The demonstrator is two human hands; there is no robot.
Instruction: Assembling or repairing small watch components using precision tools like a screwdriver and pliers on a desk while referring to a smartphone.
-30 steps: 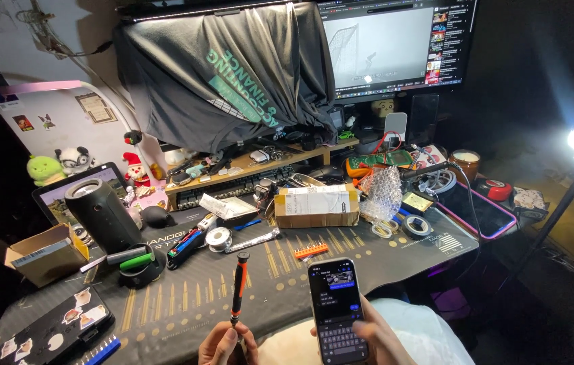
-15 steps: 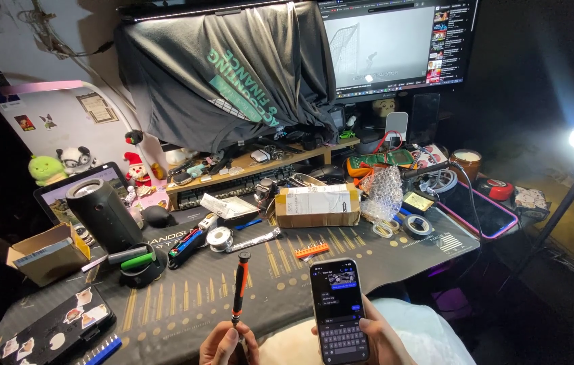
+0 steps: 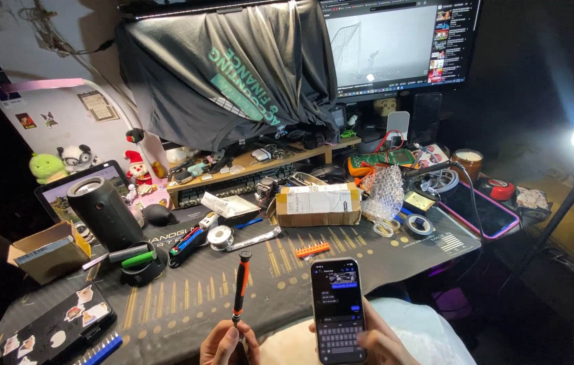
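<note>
An orange-and-black screwdriver (image 3: 240, 287) is held upright in the left hand (image 3: 227, 343); a lit smartphone (image 3: 338, 309) is clasped by the right hand (image 3: 368, 341), above the desk (image 3: 280, 270).

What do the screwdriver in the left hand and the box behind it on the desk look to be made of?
Screwdriver: orange and black handle, probably matte plastic or rubbery grip; the metal tip is hidden in the left hand. Box: brown cardboard, dull finish, with a pale label and tape across the top.
</note>
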